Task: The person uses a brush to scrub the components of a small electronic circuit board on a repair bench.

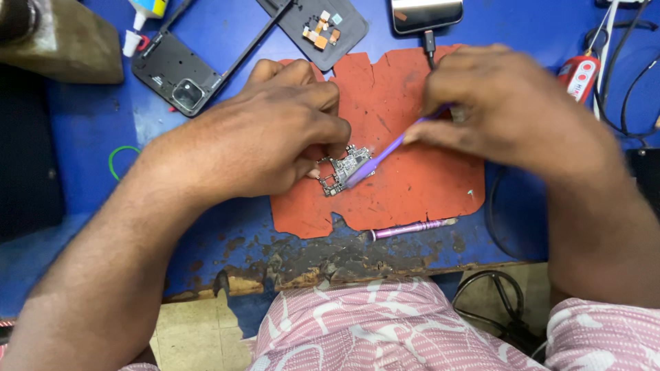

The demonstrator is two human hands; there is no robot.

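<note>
A small phone circuit board [342, 169] lies on a worn orange-red work mat [405, 185]. My left hand [268, 130] pinches the board's left and upper edge with fingertips, holding it down. My right hand [502, 103] grips a purple brush-like tool [375, 159] whose tip rests on the board's right side. Part of the board is hidden under my left fingers.
A black phone frame [180, 69] and a dark back cover [313, 27] lie at the far left-centre on the blue table [89, 117]. A phone [426, 14] with a plugged cable sits at the top. A purple screwdriver [412, 228] rests at the mat's near edge. Red tool [581, 75] and cables at right.
</note>
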